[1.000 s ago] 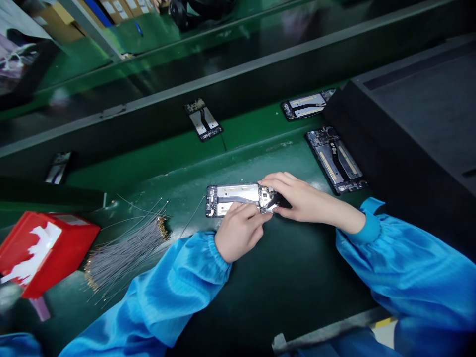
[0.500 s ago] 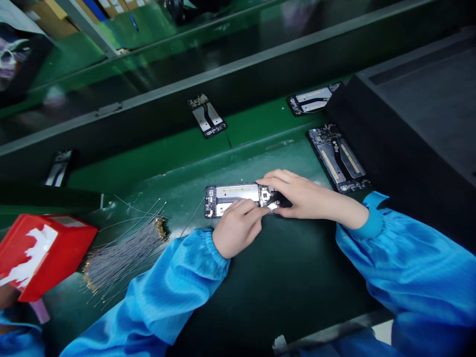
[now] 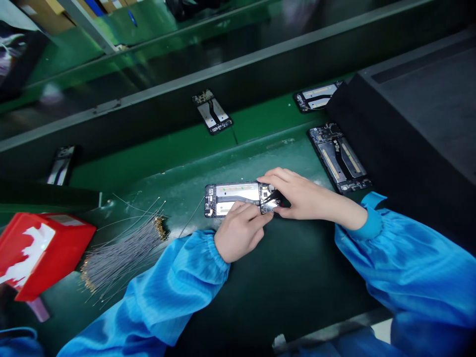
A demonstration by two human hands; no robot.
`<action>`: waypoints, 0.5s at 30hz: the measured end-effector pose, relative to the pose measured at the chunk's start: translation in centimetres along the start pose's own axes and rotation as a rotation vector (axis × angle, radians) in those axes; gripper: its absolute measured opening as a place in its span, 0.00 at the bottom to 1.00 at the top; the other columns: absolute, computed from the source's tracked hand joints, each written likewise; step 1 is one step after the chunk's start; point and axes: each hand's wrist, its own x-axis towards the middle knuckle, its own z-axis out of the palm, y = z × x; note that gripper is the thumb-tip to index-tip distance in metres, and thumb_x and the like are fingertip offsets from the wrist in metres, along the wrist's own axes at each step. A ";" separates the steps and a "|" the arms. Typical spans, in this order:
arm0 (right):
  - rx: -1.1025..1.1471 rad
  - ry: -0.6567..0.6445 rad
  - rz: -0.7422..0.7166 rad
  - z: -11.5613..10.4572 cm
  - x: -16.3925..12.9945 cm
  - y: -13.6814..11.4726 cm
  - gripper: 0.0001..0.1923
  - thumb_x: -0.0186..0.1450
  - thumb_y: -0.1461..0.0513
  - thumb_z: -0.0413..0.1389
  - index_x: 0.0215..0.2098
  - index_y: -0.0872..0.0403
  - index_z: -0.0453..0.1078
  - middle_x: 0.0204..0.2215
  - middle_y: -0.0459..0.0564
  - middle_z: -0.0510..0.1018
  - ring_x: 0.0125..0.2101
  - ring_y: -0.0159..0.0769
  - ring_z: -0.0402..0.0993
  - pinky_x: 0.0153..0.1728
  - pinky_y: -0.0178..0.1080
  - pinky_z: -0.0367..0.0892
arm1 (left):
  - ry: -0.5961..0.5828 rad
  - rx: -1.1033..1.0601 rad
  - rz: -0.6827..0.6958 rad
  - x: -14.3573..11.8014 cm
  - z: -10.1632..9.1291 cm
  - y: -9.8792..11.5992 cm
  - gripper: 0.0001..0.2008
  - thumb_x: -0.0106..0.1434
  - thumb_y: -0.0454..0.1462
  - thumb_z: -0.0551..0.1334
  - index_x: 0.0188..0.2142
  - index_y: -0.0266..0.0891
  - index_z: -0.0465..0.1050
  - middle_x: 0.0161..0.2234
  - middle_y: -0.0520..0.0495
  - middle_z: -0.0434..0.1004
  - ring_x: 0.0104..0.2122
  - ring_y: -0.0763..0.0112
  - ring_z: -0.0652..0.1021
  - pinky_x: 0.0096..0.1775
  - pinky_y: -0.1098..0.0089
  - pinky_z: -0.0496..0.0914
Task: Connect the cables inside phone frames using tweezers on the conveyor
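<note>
An opened phone (image 3: 238, 190) lies on the green bench in front of me, its circuit board and dark ribbon cable bare. My left hand (image 3: 241, 230) is closed at its near edge, fingers curled and the index fingertip resting by the board end. Over the right end arches my right hand (image 3: 293, 194), with one fingertip at the far edge and the thumb at the near edge. Black tweezers (image 3: 273, 196) show beneath its palm, tips on the circuit board; most of their length is hidden.
A bundle of thin grey cables (image 3: 122, 253) with gold ends lies left, beside a red bin (image 3: 48, 253). Other opened phones rest behind: one at right (image 3: 339, 158), one mid-channel (image 3: 212, 112), one far right (image 3: 316, 96), one far left (image 3: 61, 165). A black sheet (image 3: 409, 134) covers the right side.
My left hand has slid slightly right and toward me along the phone's near edge. The tweezer tips have shifted a little on the board. The phone stays in place.
</note>
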 end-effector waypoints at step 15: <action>-0.028 -0.045 0.044 -0.1 0.4 -0.3 0.32 0.52 0.66 0.54 0.54 0.50 0.53 0.46 0.53 0.61 0.44 0.46 0.61 0.41 0.47 0.63 | -0.132 0.084 0.175 -0.5 -1.7 -2.4 0.15 0.62 0.32 0.49 0.47 0.39 0.67 0.29 0.47 0.67 0.31 0.69 0.67 0.35 0.67 0.63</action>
